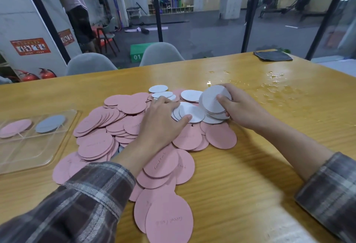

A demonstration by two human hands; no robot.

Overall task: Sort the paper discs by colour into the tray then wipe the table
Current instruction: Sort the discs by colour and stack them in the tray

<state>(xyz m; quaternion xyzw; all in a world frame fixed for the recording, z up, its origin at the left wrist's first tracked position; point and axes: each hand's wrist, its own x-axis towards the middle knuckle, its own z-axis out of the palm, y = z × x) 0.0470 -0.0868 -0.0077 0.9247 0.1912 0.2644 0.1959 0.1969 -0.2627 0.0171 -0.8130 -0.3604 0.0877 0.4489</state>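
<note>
The right hand [240, 107] curls round a tilted stack of white discs [214, 98], thumb across its face; just beside it the left hand [161, 115] presses loose white discs [192, 114] with straight fingers. Sorting looks barely begun: the tray [28, 156], well left of both hands, holds two discs, the pink heap [96, 144] lies unsorted, and water [275, 88] beyond the right hand is unwiped.

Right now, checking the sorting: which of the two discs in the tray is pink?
The left-hand disc in the tray; the disc beside it, nearer the pile, is grey.
</note>
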